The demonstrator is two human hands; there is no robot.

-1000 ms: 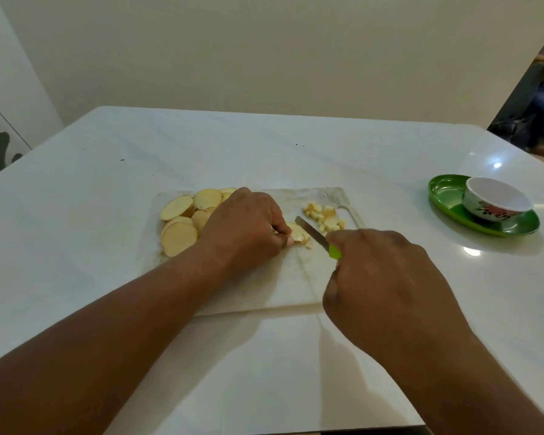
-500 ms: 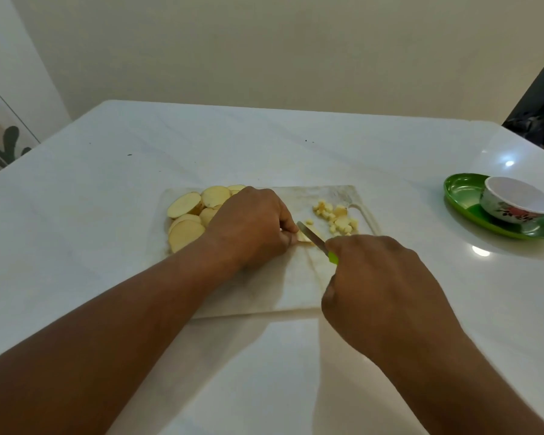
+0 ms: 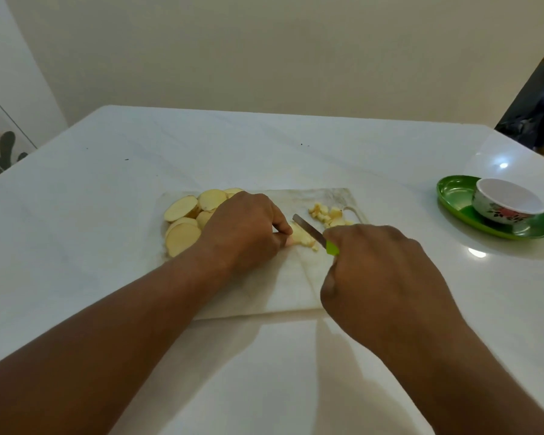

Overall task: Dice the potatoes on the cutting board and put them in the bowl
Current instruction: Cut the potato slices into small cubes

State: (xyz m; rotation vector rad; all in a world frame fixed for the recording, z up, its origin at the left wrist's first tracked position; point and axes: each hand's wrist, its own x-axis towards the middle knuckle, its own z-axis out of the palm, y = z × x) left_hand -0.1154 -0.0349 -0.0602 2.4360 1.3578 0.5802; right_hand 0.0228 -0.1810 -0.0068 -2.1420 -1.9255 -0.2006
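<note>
Right hand [image 3: 380, 277], nearest, fist clamped round the green handle of the knife [image 3: 310, 231]; blade runs far-left from the hand, its long axis diagonal across the white cutting board [image 3: 280, 290]. Left hand [image 3: 244, 229], fingers curled, pins the potato slice [image 3: 300, 238] under the blade; the slice lies just right of its fingertips, just left of the edge. Next cut likely turns on this gap: fingertips sit close to the blade. Uncut potato slices [image 3: 182, 226] stacked at far left of board, partly behind left hand. Diced pieces [image 3: 327, 213] heaped far right. Bowl [image 3: 507, 202], looks empty, on green plate [image 3: 453, 196], well apart at right on the worktop [image 3: 76, 246]
</note>
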